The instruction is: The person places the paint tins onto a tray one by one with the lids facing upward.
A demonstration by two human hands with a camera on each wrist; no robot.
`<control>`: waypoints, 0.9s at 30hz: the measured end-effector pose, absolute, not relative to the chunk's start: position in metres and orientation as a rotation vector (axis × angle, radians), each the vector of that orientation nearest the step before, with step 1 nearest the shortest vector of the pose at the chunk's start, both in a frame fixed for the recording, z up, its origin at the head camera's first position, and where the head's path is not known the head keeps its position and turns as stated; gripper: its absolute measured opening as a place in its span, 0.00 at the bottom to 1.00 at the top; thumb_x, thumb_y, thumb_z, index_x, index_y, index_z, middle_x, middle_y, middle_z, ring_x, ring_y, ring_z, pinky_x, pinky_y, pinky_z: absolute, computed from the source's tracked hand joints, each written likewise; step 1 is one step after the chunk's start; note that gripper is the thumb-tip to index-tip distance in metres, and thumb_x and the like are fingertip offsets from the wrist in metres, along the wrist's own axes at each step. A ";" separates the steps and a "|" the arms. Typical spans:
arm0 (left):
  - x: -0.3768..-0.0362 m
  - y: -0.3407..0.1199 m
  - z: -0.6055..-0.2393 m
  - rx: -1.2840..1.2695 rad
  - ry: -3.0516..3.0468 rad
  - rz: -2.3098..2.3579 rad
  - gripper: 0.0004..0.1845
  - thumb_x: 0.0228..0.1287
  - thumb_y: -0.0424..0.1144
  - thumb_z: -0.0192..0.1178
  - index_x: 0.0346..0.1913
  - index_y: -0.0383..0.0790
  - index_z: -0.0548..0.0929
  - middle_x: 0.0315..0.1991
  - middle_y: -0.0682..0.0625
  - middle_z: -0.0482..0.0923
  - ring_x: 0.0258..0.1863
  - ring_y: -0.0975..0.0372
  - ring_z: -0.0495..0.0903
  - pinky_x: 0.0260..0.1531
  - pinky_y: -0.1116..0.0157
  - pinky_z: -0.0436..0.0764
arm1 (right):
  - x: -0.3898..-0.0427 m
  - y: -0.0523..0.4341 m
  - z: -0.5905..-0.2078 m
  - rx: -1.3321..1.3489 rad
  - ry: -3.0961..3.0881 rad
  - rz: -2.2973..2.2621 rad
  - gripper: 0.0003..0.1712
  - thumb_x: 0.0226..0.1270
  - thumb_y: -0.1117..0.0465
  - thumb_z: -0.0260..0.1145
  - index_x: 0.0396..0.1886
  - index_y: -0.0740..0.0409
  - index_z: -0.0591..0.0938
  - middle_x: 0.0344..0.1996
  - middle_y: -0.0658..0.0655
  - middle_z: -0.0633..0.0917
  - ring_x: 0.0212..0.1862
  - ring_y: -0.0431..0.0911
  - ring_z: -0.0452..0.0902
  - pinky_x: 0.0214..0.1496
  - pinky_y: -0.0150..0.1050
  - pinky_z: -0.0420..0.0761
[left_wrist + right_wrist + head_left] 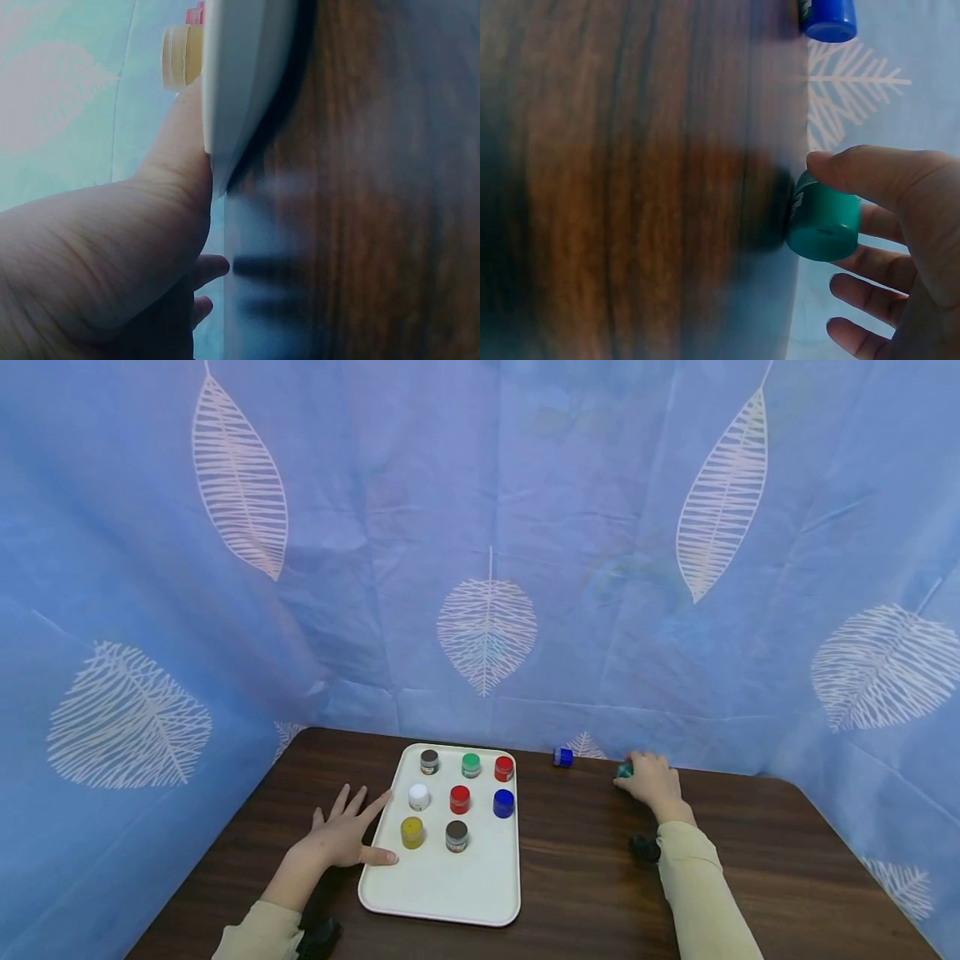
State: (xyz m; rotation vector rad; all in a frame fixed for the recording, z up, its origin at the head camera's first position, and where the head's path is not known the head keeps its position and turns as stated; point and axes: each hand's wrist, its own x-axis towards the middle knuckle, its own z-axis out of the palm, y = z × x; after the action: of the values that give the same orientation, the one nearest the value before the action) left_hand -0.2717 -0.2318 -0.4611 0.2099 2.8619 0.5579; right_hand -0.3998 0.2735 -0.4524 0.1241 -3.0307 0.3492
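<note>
Head view, blue jar (pixel 562 757) beside right hand (pixel 654 785), tray (pixel 480 893) well left

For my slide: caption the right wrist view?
Right hand holds a teal jar near a blue jar.

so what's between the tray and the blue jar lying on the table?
Nothing: bare table between the tray and the blue jar, head view.

Makeshift recording booth – leaf-print blue curtain (pixel 487 527) backdrop, wooden table (pixel 585 860), paint-jar tray (pixel 480 893)
</note>
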 end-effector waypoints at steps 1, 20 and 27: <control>-0.272 -0.232 -0.462 0.209 2.865 0.553 0.60 0.45 0.70 0.68 0.78 0.51 0.52 0.76 0.31 0.46 0.76 0.33 0.36 0.60 0.23 0.42 | -0.401 0.274 -0.454 0.124 -3.040 0.344 0.30 0.63 0.52 0.68 0.58 0.67 0.76 0.51 0.75 0.77 0.52 0.71 0.70 0.46 0.65 0.72; -0.272 -0.229 -0.459 0.211 2.879 0.528 0.59 0.46 0.69 0.68 0.78 0.51 0.52 0.77 0.31 0.46 0.76 0.34 0.37 0.61 0.23 0.43 | -0.402 0.277 -0.453 0.099 -3.074 0.381 0.18 0.62 0.55 0.69 0.43 0.64 0.79 0.37 0.66 0.80 0.40 0.60 0.74 0.38 0.54 0.74; -0.271 -0.229 -0.459 0.209 2.879 0.524 0.59 0.46 0.69 0.67 0.78 0.51 0.52 0.77 0.31 0.46 0.76 0.34 0.37 0.61 0.24 0.43 | -0.395 0.274 -0.449 0.134 -3.059 0.442 0.18 0.61 0.57 0.69 0.43 0.65 0.79 0.39 0.66 0.80 0.41 0.61 0.74 0.39 0.55 0.74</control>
State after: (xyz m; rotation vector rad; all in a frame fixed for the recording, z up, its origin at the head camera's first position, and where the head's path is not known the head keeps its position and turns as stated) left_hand -0.2706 -0.2291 -0.4591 0.2093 2.8787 0.5240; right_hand -0.3950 0.2741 -0.4488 0.1342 -3.0586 0.4416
